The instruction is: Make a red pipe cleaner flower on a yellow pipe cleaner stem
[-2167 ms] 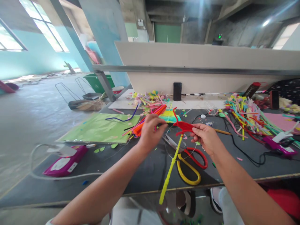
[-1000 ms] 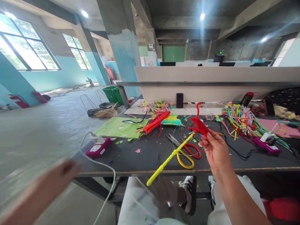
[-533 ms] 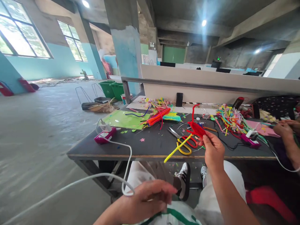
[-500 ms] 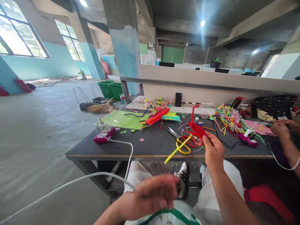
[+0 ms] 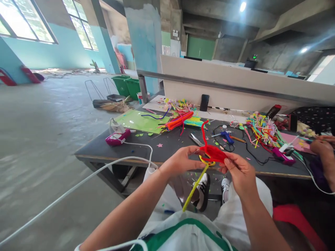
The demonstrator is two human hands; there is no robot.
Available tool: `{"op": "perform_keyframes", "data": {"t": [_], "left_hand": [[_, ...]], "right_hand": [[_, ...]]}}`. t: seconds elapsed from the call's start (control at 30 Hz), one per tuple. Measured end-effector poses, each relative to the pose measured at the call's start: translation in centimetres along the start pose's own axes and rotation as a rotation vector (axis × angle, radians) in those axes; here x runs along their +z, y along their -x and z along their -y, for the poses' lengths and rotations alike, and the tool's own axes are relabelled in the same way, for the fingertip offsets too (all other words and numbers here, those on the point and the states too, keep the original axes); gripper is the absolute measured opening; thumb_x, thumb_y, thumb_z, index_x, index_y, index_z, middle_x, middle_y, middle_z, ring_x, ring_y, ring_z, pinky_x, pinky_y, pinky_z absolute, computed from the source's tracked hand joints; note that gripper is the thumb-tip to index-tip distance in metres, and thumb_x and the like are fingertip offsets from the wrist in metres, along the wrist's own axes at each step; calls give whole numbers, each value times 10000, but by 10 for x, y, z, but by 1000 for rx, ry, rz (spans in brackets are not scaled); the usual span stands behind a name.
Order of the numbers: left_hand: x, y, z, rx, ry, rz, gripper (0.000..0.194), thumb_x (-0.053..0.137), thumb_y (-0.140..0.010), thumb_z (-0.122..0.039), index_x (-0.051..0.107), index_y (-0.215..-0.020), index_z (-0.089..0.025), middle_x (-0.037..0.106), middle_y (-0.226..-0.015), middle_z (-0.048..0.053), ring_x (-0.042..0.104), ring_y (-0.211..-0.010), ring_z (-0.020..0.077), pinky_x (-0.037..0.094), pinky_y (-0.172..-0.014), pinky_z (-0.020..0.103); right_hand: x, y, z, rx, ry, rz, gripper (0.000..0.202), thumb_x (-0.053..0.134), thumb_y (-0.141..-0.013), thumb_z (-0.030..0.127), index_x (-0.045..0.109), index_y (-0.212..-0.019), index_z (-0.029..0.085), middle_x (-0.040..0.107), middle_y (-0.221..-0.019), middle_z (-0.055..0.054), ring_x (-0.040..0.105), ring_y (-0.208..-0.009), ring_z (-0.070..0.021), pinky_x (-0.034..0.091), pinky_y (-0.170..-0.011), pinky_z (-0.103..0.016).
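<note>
Above the table's front edge, my right hand [image 5: 239,170] pinches the right end of a red pipe-cleaner piece [image 5: 214,153]. One red strand of it sticks up, and a yellow pipe cleaner [image 5: 195,188] hangs down from it. My left hand [image 5: 183,161] is at the left end of the red piece, thumb and fingers closing around it near the base of the upright strand. Behind the red piece lie scissors [image 5: 195,139] with yellow and red handles, partly hidden. A blue glue gun [image 5: 227,137] rests on the dark table beyond my right hand.
Bundled red pipe cleaners [image 5: 179,121] lie by a green sheet [image 5: 138,120]. A colourful pile [image 5: 264,130] is at the right, near another person's hand [image 5: 323,148]. A white cable [image 5: 86,179] runs past my left arm to a purple socket [image 5: 117,136].
My left hand has risen from above my lap to the red piece. My right hand stays on it. The view has tilted down, and the glue gun is now in plain sight.
</note>
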State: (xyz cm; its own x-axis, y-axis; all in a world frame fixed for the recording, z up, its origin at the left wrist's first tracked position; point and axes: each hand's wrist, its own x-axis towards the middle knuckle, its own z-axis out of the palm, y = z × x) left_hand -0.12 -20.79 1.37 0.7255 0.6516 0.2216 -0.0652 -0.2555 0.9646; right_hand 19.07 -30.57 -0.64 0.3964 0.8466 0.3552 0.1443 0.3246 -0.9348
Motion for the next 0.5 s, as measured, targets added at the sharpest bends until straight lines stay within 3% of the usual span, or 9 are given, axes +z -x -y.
{"op": "perform_keyframes", "data": {"t": [0.07,0.13,0.27,0.5], "left_hand": [[1,-4,1,-41,199,154,465,760,-661,-265,649,-1094,-137,669,-1106,120,603,-1058,264,435,-958,395],[2,-6,3,-74,342,190,485,775,-642,-252,652,-1094,-127,685,-1074,118,630,-1006,249,460,-920,361],[4,-2,8,-131,410,89,458,800,-604,-258,688,-1025,-115,711,-992,108,660,-898,219,479,-867,322],[2,3,21,-154,293,-66,387,764,-647,-306,723,-984,-121,723,-860,68,634,-759,165,472,-726,254]], "right_hand": [[4,0,1,12,9,55,225,635,-807,311,663,-1012,222,673,-663,5,589,-532,-124,495,-541,-261],[9,0,2,22,27,106,218,624,-814,314,664,-1009,224,672,-668,5,590,-541,-123,494,-547,-259],[15,-1,3,52,82,155,231,608,-821,325,662,-1022,225,673,-689,1,592,-545,-122,495,-552,-259],[20,-8,3,97,183,221,267,602,-814,340,659,-1037,205,659,-687,-3,574,-492,-105,473,-506,-243]]}}
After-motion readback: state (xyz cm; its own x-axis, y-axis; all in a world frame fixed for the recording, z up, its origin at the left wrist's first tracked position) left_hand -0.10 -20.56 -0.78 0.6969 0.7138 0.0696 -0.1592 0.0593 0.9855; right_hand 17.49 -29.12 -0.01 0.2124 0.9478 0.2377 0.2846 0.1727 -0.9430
